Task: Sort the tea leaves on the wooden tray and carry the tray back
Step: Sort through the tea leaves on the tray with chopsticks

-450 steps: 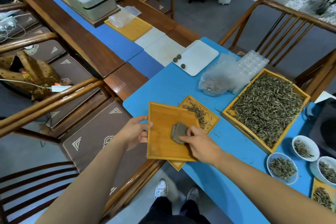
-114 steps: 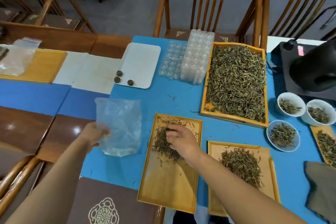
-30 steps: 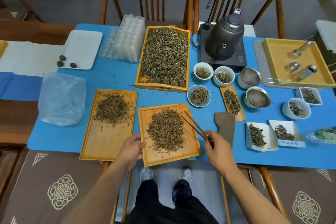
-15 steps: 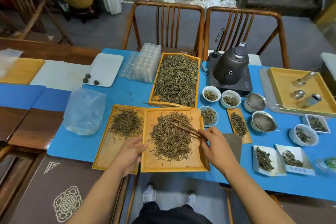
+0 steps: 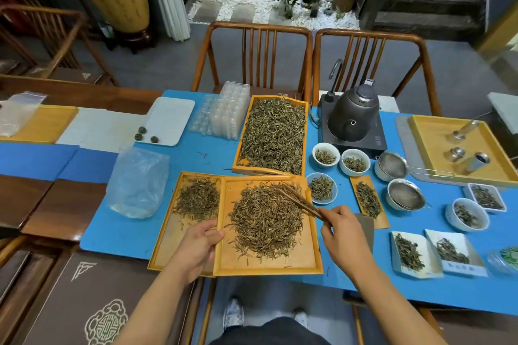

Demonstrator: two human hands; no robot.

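A flat wooden tray [image 5: 305,263] with a heap of tea leaves [image 5: 266,218] lies at the blue table's near edge, overlapping a second wooden tray [image 5: 168,238] that carries a smaller tea pile [image 5: 197,199]. My left hand [image 5: 196,246] grips the front tray's left rim, thumb on top. My right hand [image 5: 342,235] pinches a pair of brown chopsticks [image 5: 297,199], their tips resting on the heap's upper right.
Behind stands a deep tray [image 5: 273,134] full of tea. A plastic bag [image 5: 137,182] lies left; small bowls [image 5: 321,187], strainers [image 5: 403,194], a kettle [image 5: 353,115] and sample dishes [image 5: 409,252] crowd the right. A grey cloth [image 5: 364,230] sits by my right hand. Chairs stand beyond the table.
The front tray has slid left and now overlaps the left tray. My view has lifted. Both hands keep their hold on the tray and the chopsticks.
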